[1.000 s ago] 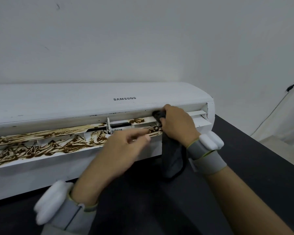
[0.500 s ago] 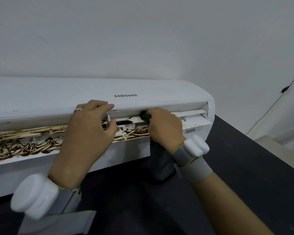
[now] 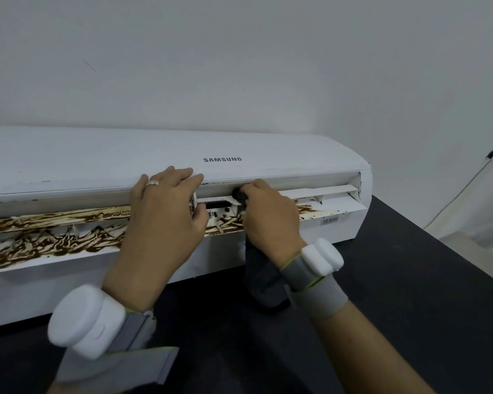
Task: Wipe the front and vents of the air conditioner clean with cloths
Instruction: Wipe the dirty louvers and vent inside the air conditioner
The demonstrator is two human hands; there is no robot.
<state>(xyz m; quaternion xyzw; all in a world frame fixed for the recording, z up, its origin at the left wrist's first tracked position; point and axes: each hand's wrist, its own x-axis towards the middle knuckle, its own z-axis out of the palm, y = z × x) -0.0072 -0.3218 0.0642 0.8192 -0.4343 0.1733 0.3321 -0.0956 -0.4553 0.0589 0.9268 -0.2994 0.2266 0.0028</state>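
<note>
Looking down on a white air conditioner (image 3: pixel 97 160) laid lengthwise on a black table (image 3: pixel 410 280), with its back toward a plain pale wall (image 3: pixel 239 66). Marked SAMSUNG on the curved front panel. Streaked with brown grime (image 3: pixel 54 243) along the open vent, heaviest to the left of the hands and thinner between and just right of them. Clean and white at the far right end of the louvre (image 3: pixel 325 191), above a small barcode label (image 3: pixel 329 220) on the lower lip. Scuffed with a few dark specks along the panel's lower edge. Matte and dark across the table top, running out to a corner at the right. Beyond that edge, a strip of lighter floor (image 3: pixel 481 251) and a thin dark cable (image 3: pixel 467 189) slanting down the wall. Faint scratch marks high on the wall, otherwise bare grey-white. Left hand (image 3: pixel 160 220): laid over the lower edge of the front panel near its middle, fingers nearly straight on the plastic, thumb lower at the vent mouth; pressing rather than clasping, as far as can be seen. Ring (image 3: pixel 152 182) on one finger. Right hand (image 3: pixel 271 220): closed round a dark grey cloth (image 3: pixel 264 277), pushing a wad of it into the vent slot just right of the left thumb, with the loose end hanging past the wrist down to the table. Strapped on both wrists, grey bands carrying white rounded pods (image 3: pixel 86 319).
</note>
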